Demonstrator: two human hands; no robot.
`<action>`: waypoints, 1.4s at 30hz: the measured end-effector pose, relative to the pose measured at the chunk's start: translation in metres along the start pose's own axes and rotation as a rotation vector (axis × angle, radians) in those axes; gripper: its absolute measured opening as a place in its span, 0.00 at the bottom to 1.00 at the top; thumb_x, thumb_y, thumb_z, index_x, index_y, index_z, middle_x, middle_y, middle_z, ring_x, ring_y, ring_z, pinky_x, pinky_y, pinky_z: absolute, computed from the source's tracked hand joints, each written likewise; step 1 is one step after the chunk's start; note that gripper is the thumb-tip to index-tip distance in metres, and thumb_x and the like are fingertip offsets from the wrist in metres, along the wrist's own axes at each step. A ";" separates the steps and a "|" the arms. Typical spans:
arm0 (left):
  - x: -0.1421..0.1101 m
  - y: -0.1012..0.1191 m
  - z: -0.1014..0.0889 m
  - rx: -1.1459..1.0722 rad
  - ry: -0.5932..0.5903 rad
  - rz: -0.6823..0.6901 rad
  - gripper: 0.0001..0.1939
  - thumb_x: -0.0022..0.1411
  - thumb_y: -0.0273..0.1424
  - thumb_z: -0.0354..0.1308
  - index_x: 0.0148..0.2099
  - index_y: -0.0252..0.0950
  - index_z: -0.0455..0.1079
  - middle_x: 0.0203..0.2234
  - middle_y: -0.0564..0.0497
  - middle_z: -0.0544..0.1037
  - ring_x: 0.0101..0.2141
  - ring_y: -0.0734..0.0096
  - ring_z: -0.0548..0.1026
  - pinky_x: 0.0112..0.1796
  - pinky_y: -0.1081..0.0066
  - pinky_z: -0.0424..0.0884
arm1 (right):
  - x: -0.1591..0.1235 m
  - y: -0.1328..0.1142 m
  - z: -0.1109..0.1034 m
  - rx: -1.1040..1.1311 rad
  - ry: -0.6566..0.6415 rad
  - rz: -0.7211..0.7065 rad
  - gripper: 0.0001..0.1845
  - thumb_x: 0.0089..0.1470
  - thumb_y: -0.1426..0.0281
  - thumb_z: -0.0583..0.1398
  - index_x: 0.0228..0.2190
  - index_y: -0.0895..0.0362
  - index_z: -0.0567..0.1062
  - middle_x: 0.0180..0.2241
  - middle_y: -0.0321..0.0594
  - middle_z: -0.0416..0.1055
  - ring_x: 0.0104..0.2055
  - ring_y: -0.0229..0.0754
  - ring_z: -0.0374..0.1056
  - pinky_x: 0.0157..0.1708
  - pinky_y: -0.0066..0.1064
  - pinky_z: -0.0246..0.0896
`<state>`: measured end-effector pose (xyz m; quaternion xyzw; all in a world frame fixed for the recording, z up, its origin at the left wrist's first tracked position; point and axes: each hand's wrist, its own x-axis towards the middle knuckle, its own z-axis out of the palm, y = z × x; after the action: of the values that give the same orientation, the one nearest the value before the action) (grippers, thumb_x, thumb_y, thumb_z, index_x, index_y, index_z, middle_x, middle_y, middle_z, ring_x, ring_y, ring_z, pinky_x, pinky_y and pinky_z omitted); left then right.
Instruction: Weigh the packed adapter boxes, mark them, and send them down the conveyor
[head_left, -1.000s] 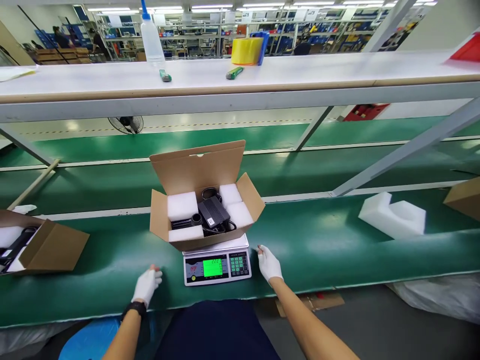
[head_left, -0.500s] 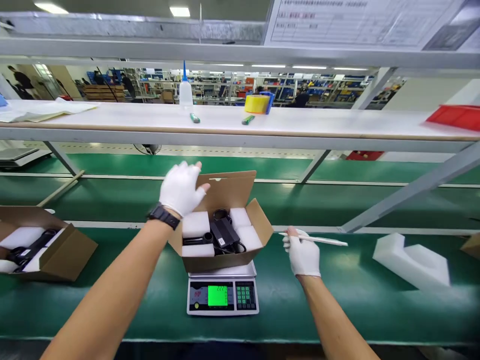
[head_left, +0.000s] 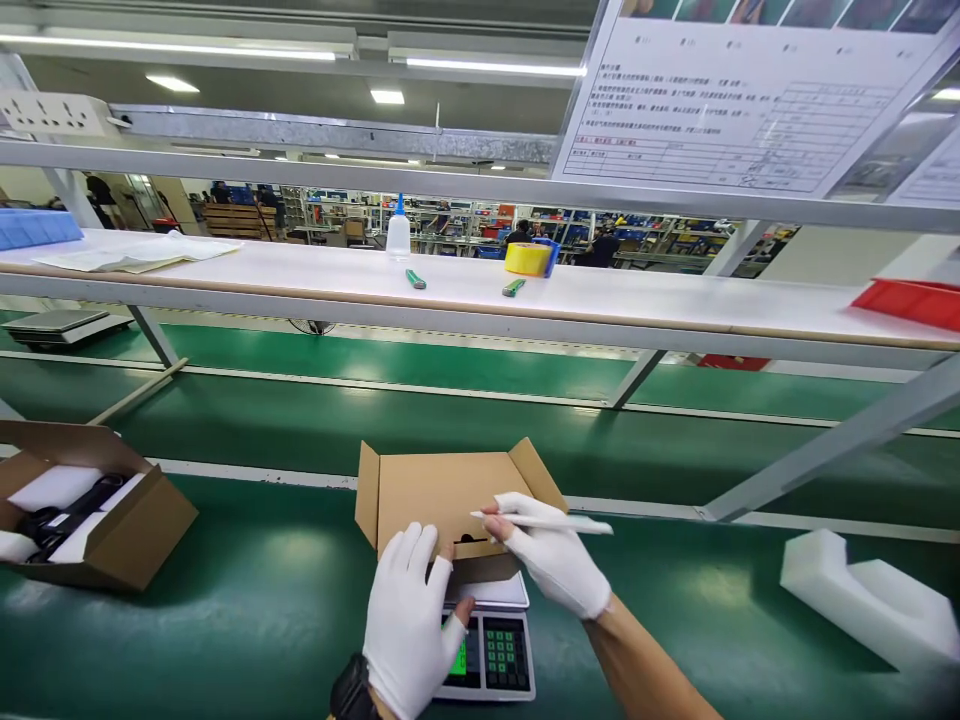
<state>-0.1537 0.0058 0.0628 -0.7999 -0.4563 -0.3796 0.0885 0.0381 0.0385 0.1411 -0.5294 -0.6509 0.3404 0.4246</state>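
A brown cardboard box (head_left: 442,495) sits on a small scale (head_left: 499,655) on the green belt, its top flap folded down and the side flaps standing out. My left hand (head_left: 409,625), in a white glove, lies flat with fingers stretched on the front edge of the flap, covering part of the scale's green display. My right hand (head_left: 559,560), also gloved, is closed on a thin white pen (head_left: 551,522) held level over the lid.
An open box (head_left: 86,510) with foam and black parts lies at the left. A white foam block (head_left: 862,600) rests at the right. The shelf (head_left: 480,300) above carries a bottle, yellow tape roll, markers, papers and a red tray.
The box's top flap has been folded down over the contents. My left hand came down from the raised flap onto the lid, and my right hand brought the pen over the box.
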 end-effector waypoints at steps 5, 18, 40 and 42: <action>0.000 -0.001 0.007 -0.028 0.073 -0.026 0.17 0.65 0.35 0.54 0.53 0.35 0.71 0.52 0.42 0.74 0.52 0.48 0.70 0.51 0.48 0.68 | 0.052 0.020 0.026 -0.140 -0.065 0.154 0.20 0.59 0.53 0.51 0.28 0.56 0.70 0.26 0.40 0.74 0.25 0.42 0.70 0.31 0.33 0.66; -0.001 0.001 0.013 -0.042 0.127 -0.020 0.15 0.67 0.34 0.51 0.52 0.35 0.72 0.51 0.43 0.74 0.51 0.50 0.70 0.51 0.50 0.66 | 0.059 0.034 0.032 -0.304 -0.088 0.165 0.17 0.63 0.61 0.50 0.27 0.56 0.71 0.24 0.37 0.75 0.26 0.40 0.70 0.32 0.31 0.61; -0.005 -0.001 0.020 -0.057 0.139 -0.017 0.16 0.65 0.32 0.54 0.53 0.35 0.72 0.52 0.44 0.74 0.52 0.51 0.70 0.55 0.52 0.63 | 0.055 0.031 0.030 -0.215 0.042 0.205 0.17 0.61 0.61 0.50 0.25 0.55 0.68 0.23 0.37 0.74 0.24 0.40 0.68 0.30 0.32 0.62; -0.004 0.000 0.020 -0.057 0.140 -0.016 0.16 0.65 0.32 0.54 0.53 0.35 0.72 0.52 0.44 0.74 0.52 0.52 0.70 0.55 0.52 0.63 | 0.055 0.031 0.030 -0.218 0.041 0.204 0.18 0.60 0.60 0.49 0.24 0.55 0.68 0.23 0.37 0.73 0.24 0.40 0.68 0.30 0.32 0.62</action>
<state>-0.1445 0.0129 0.0455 -0.7699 -0.4444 -0.4482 0.0944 0.0187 0.0991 0.1116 -0.6424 -0.6181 0.2983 0.3411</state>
